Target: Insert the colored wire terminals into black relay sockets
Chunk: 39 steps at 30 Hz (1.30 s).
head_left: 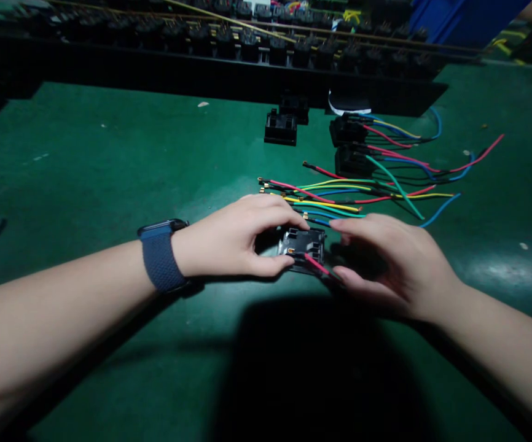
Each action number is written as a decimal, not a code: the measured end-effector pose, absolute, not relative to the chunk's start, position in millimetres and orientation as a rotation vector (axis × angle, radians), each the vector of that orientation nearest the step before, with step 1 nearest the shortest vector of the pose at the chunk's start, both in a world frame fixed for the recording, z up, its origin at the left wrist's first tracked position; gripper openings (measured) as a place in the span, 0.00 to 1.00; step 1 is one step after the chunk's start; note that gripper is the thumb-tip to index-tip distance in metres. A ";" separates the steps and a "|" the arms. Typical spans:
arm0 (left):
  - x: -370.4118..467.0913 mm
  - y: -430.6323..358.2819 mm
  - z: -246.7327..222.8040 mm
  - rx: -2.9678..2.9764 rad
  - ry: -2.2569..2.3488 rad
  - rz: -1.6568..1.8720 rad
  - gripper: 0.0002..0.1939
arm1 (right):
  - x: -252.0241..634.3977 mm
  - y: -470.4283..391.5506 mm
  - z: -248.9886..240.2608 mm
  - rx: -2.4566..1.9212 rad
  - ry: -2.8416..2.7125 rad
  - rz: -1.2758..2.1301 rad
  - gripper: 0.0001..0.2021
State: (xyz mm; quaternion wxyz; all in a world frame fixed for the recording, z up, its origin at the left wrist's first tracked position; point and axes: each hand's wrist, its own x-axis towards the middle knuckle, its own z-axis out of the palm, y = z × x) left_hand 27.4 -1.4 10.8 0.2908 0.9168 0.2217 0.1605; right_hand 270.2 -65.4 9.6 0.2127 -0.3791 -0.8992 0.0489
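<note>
A small black plastic housing [311, 242] lies on the green surface between my hands. My left hand [259, 236], with a dark watch on the wrist, grips the housing's left side between thumb and fingers. A short red wire [316, 264] with a copper-coloured terminal sits on the housing's near part and runs down to the right. My right hand [386, 261] is at the housing's right, thumb and forefinger spread apart. Its thumb tip is by the red wire's dark end; whether it touches is unclear. Just beyond the hands lie loose coloured wires [330, 201] with metal terminals.
Two wired black housings [352, 161] stand at the right beyond the loose wires. Further back are bare black housings [281, 129]. A long black rack [201, 77] bearing rows of black parts crosses the back. A blue bin [464, 21] is at the far right.
</note>
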 end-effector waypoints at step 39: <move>27.3 -5.0 14.6 2.303 0.548 0.376 0.24 | 269.9 -60.5 4.9 -0.910 -2.517 0.267 0.22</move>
